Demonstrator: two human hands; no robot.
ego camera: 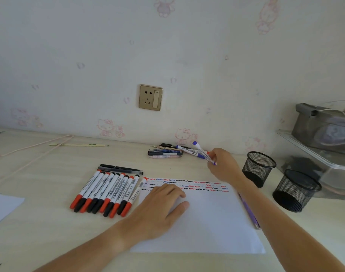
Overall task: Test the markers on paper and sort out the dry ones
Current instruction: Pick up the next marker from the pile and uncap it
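A white sheet of paper (207, 222) lies on the desk with rows of red, blue and black squiggles (187, 184) along its far edge. My left hand (160, 209) rests flat on the paper's left part. My right hand (223, 165) is raised beyond the paper's far right corner and pinches a blue-capped white marker (202, 152), cap end pointing up and left. Left of the paper lies a row of several red-capped and black-capped markers (107, 191). One more blue marker (189, 151) lies by the wall beside a small pile of pens (164, 152).
Two black mesh pen cups (259, 167) (296, 190) stand to the right, before a clear shelf with a grey box (324, 128). A purple pen (248, 209) lies along the paper's right edge. Two dark pens (120, 168) lie behind the marker row. Another sheet (3, 207) sits far left.
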